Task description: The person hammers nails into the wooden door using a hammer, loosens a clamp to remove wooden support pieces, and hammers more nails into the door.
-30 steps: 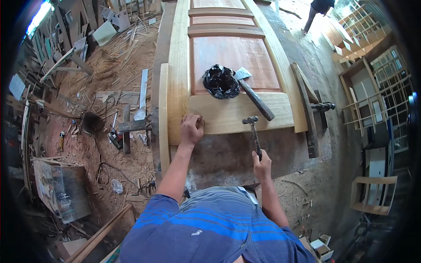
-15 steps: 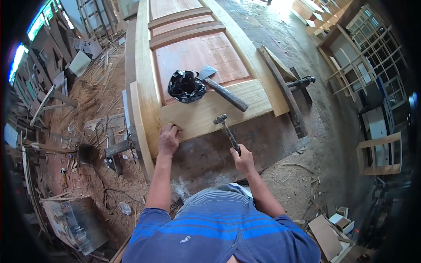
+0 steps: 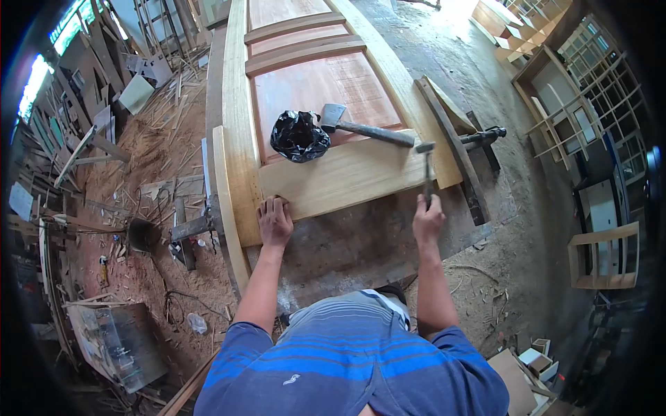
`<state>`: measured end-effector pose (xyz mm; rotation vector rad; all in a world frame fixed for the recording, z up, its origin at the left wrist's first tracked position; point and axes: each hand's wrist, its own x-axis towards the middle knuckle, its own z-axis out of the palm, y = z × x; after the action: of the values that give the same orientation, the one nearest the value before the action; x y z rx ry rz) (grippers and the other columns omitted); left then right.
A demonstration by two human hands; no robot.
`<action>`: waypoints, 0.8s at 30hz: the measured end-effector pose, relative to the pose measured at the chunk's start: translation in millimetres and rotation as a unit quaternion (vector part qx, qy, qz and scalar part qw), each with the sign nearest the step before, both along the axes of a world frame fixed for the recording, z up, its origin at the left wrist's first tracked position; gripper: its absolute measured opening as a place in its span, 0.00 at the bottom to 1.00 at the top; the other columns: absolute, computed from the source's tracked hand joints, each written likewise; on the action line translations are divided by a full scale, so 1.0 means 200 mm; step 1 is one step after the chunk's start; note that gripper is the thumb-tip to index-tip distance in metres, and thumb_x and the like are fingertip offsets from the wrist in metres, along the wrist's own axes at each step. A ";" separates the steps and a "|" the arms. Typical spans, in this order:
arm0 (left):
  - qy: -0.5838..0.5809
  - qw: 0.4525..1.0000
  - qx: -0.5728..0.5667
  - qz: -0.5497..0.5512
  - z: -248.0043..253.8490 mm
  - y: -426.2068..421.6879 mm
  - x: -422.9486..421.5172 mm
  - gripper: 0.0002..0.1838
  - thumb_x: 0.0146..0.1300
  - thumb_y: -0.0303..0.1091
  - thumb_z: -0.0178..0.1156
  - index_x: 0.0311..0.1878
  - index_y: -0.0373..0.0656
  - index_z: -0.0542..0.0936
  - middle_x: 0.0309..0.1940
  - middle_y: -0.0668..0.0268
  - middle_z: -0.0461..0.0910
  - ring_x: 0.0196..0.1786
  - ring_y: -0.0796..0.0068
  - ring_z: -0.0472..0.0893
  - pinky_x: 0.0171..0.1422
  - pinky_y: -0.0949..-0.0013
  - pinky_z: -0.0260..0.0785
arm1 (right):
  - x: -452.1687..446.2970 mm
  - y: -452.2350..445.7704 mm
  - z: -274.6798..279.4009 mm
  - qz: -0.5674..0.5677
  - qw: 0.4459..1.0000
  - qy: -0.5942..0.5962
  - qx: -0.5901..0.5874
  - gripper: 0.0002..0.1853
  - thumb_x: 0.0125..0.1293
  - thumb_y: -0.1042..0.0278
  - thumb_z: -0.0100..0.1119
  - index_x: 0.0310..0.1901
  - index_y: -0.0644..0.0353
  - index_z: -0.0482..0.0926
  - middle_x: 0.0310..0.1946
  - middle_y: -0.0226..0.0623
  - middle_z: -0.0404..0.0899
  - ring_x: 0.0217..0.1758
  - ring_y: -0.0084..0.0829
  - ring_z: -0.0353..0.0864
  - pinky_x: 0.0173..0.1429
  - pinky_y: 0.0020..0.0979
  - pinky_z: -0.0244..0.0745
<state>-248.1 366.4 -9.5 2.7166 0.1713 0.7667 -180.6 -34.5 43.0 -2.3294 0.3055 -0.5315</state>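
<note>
A panelled wooden door (image 3: pixel 333 187) lies flat on a bench in front of me. My left hand (image 3: pixel 275 222) rests palm down on its near left corner, fingers slightly bent over the wood. Off the near right corner, my right hand (image 3: pixel 428 220) grips a small hammer (image 3: pixel 428 173) by its handle, head pointing away from me. The hammer head is beside the handle end of a hatchet (image 3: pixel 371 132), which lies across the door. Left of the hatchet blade sits a black plastic bag (image 3: pixel 300 137), its mouth rolled open and its inside dark.
A clamp (image 3: pixel 485 135) with dark bars runs along the door's right side, and another clamp (image 3: pixel 191 229) stands at the left. Wood scraps (image 3: pixel 166 111) and sawdust litter the floor. Wooden frames (image 3: pixel 603 249) stand at the right.
My right hand has moved right and forward with the hammer. The hatchet's handle has swung away from me, so it lies more crosswise. My left hand stays at the corner, its fingers shifted slightly.
</note>
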 end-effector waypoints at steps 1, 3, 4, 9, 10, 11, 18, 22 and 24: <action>0.008 1.000 -0.013 -0.001 0.00 0.01 0.00 0.06 0.75 0.32 0.60 0.51 0.45 0.79 0.50 0.55 0.81 0.59 0.45 0.79 0.66 0.46 0.69 | 0.02 -0.05 0.03 -0.002 1.000 0.001 0.020 0.16 0.82 0.52 0.65 0.51 0.59 0.83 0.37 0.56 0.91 0.44 0.64 0.91 0.45 0.57 0.82; 0.012 0.999 -0.029 -0.005 -0.02 0.02 0.01 0.05 0.76 0.33 0.60 0.50 0.45 0.79 0.49 0.54 0.81 0.58 0.45 0.79 0.66 0.46 0.69 | 0.06 -0.16 0.09 -0.010 0.998 0.000 0.061 0.16 0.83 0.54 0.64 0.50 0.61 0.83 0.36 0.55 0.90 0.43 0.64 0.91 0.44 0.56 0.82; 0.007 0.999 -0.034 -0.009 -0.03 0.03 0.01 0.05 0.77 0.34 0.60 0.50 0.45 0.79 0.49 0.54 0.82 0.58 0.45 0.79 0.65 0.46 0.69 | 0.07 -0.20 0.12 -0.009 0.998 0.023 0.059 0.18 0.82 0.51 0.64 0.50 0.61 0.83 0.37 0.56 0.90 0.44 0.64 0.91 0.46 0.56 0.82; -0.046 0.998 -0.037 -0.024 -0.11 0.06 0.03 0.05 0.78 0.30 0.60 0.52 0.42 0.80 0.47 0.52 0.83 0.54 0.44 0.81 0.63 0.46 0.71 | 0.14 -0.28 0.00 -0.023 0.994 0.090 0.050 0.20 0.82 0.48 0.62 0.50 0.61 0.84 0.43 0.61 0.89 0.50 0.66 0.89 0.53 0.61 0.80; -0.052 0.998 -0.030 -0.021 -0.11 0.05 0.02 0.06 0.79 0.29 0.60 0.54 0.41 0.80 0.47 0.51 0.83 0.54 0.43 0.82 0.63 0.46 0.72 | 0.17 -0.26 -0.02 -0.026 0.993 0.104 0.050 0.19 0.82 0.49 0.62 0.50 0.60 0.84 0.43 0.62 0.89 0.50 0.67 0.89 0.54 0.61 0.80; -0.059 0.998 -0.023 -0.018 -0.10 0.04 0.01 0.08 0.79 0.28 0.60 0.56 0.40 0.81 0.46 0.51 0.84 0.53 0.43 0.82 0.62 0.46 0.73 | 0.20 -0.24 -0.05 -0.029 0.991 0.118 0.050 0.19 0.82 0.49 0.62 0.51 0.60 0.84 0.43 0.62 0.89 0.50 0.68 0.88 0.54 0.61 0.80; -0.039 0.988 -0.134 0.061 0.07 -0.41 0.16 0.11 0.80 0.28 0.62 0.58 0.37 0.88 0.48 0.51 0.88 0.51 0.51 0.87 0.57 0.53 0.81 | 0.25 -0.47 0.06 0.152 0.968 0.185 0.073 0.17 0.81 0.51 0.63 0.55 0.57 0.85 0.42 0.60 0.90 0.49 0.68 0.88 0.53 0.62 0.80; -0.065 0.956 -0.281 -0.054 0.26 -1.08 0.56 0.10 0.78 0.29 0.69 0.57 0.37 0.90 0.48 0.55 0.93 0.50 0.66 0.91 0.57 0.64 0.82 | 0.17 -0.72 0.02 0.145 0.963 0.166 0.154 0.16 0.81 0.53 0.65 0.56 0.57 0.85 0.39 0.58 0.90 0.45 0.63 0.90 0.49 0.56 0.81; -0.051 0.921 -0.378 -0.084 0.30 -1.40 0.83 0.10 0.76 0.29 0.71 0.55 0.37 0.91 0.46 0.57 0.94 0.49 0.70 0.92 0.57 0.67 0.83 | 0.16 -0.82 -0.01 0.112 0.964 0.173 0.170 0.16 0.81 0.54 0.66 0.56 0.58 0.85 0.36 0.55 0.89 0.42 0.59 0.91 0.47 0.52 0.81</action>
<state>-83.0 86.5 50.5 1.9253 0.1643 0.6183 -148.4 -198.3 42.0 -2.0738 0.2655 0.0423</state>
